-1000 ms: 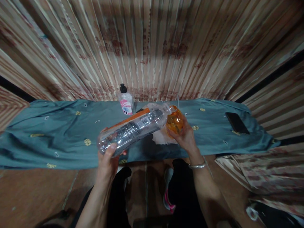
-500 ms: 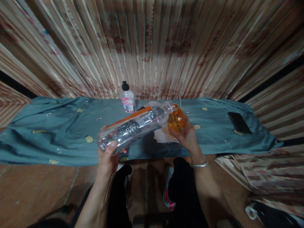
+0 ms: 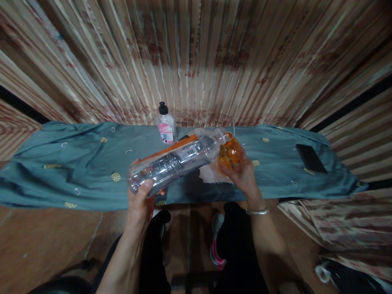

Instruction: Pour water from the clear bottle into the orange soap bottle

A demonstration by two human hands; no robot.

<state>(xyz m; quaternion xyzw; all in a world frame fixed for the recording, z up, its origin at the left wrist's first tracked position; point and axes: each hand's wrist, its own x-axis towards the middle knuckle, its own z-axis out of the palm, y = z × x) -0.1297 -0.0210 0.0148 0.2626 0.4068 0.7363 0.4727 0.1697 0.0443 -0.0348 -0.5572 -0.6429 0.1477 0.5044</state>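
My left hand is wrapped round the base of a large clear plastic bottle with an orange-edged label. The bottle lies tilted in the air, its neck pointing right and a little up. Its mouth meets the rim of a small orange see-through container, which my right hand grips from the right side. Whether liquid passes between them cannot be made out. Below the container, a pale sheet of tissue rests on the cloth, partly hidden.
A blue-green patterned cloth covers the table. Towards the back stands a pump-top bottle with a pink label. At the right lies a black phone. A pleated curtain hangs behind the table.
Both hands keep their grips, with bottle and container still together. The whole view has shifted slightly; the bottle's tilt looks nearly the same.
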